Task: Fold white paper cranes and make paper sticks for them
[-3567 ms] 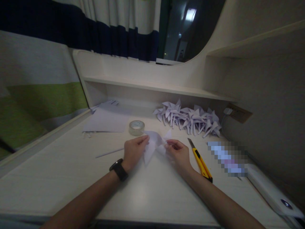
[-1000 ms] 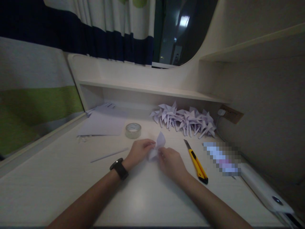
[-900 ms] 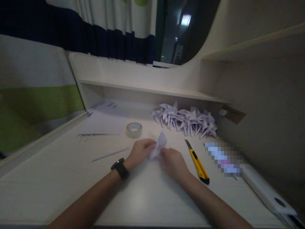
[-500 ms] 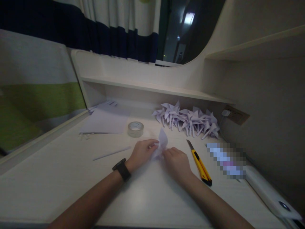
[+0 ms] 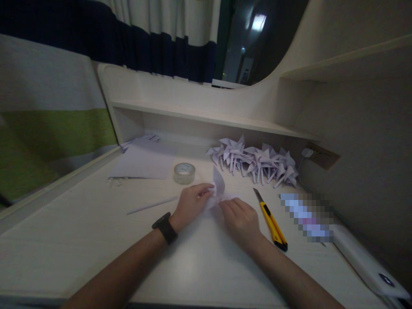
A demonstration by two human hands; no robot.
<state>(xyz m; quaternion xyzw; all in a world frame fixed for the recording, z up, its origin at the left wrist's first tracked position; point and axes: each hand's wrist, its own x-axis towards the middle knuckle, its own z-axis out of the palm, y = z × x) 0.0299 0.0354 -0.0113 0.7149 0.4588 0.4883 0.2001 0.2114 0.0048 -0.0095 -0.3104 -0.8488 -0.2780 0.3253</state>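
Between my hands is a white paper pinwheel [image 5: 219,182], one curved blade standing up from it. My left hand [image 5: 193,201], with a dark watch on the wrist, pinches the paper near its middle. The fingers of my right hand [image 5: 240,216] are closed on its lower right part, and they hide some of the folds. A thin rolled paper stick [image 5: 152,205] lies left of my left hand. Just beyond that hand sits a roll of clear tape [image 5: 184,174]. To the right of my right hand lies a yellow utility knife [image 5: 271,221] with its blade out.
Several finished paper pinwheels [image 5: 254,159] are heaped at the back of the desk [image 5: 193,270]. White paper sheets [image 5: 141,161] lie at the back left. On the right are a blurred-out object [image 5: 304,216] and a long white device [image 5: 360,257]. A low shelf [image 5: 199,116] runs above the back.
The upright blade of the pinwheel has tilted and curved a little to the left as my fingers shift on the paper. The view has moved slightly; the other things lie as before.
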